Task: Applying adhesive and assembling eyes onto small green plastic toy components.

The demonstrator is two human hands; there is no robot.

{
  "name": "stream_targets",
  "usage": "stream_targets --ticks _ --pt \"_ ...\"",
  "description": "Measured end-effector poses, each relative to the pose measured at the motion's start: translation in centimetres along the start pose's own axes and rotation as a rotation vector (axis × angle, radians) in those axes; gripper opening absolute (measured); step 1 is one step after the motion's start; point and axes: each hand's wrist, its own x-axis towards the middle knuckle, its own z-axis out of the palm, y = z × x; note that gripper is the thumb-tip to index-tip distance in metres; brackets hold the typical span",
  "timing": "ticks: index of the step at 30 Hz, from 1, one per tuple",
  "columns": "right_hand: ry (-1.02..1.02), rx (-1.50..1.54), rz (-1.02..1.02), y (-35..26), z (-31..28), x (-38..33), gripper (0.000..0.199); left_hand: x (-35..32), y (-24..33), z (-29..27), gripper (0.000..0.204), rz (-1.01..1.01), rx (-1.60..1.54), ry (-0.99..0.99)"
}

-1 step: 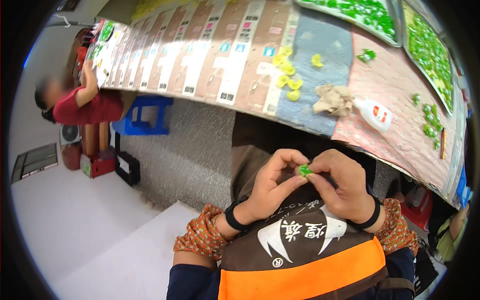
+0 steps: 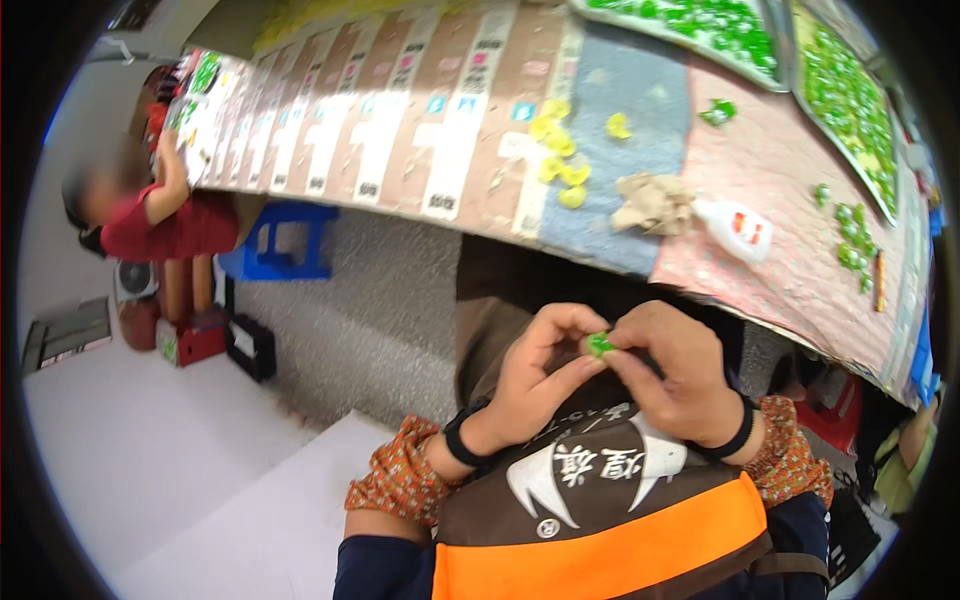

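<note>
Over my lap, in front of the brown apron [image 2: 480,350], a small green translucent plastic piece [image 2: 599,344] is pinched between the fingertips of both hands. My left hand [image 2: 545,372] grips its left side with thumb and forefinger. From the other side, the thumb and fingers of my right hand [image 2: 675,365] close on it. The fingers cover much of the piece, so its exact shape is hard to make out. On the table edge beyond lie a white squeeze bottle [image 2: 738,232], a crumpled brown paper [image 2: 650,204] and several curved yellow plastic pieces [image 2: 558,142].
Trays of green pieces [image 2: 700,32] [image 2: 850,110] stand at the far right. Loose green pieces [image 2: 853,240] lie beside a thin brown stick [image 2: 880,280]. A person in a red shirt [image 2: 175,220] works at the table's left end, by a blue stool [image 2: 285,240].
The whole view has shifted slightly, moving the table and trays a little left in the picture. Both hands keep their pinch on the green piece, which looks slightly turned.
</note>
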Motion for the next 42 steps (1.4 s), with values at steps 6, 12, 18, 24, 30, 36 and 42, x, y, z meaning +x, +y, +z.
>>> stream_targets --ticks 6,12,18,24,30,36,42 --pt "0.052 -0.184 -0.059 -0.4 -2.9 -1.4 0.02 0.5 1.2 1.4 0.053 -0.071 0.145 -0.12" --pt "0.41 -0.358 0.294 -0.9 -11.3 -3.8 0.009 -0.2 1.4 1.1 0.037 -0.06 0.288 -0.119" --pt "0.775 -0.481 0.453 3.7 -22.5 -9.4 0.01 0.2 2.3 2.7 0.023 -0.135 0.354 -0.121" --pt "0.711 -0.592 0.603 6.8 -25.6 -10.1 0.014 0.0 2.5 3.2 0.021 -0.183 0.432 -0.055" --pt "0.601 -0.975 0.515 4.7 -25.7 -9.5 0.024 1.1 2.7 0.7 0.021 -0.028 0.541 -0.011" --pt "0.173 -0.176 0.546 -4.1 -11.6 0.7 0.007 -2.1 1.8 -5.9 0.02 -0.08 0.441 0.352" --pt "-1.035 -0.09 0.306 -5.0 7.5 9.4 0.009 -11.0 -2.2 -12.6 0.022 -0.155 1.3 0.717"
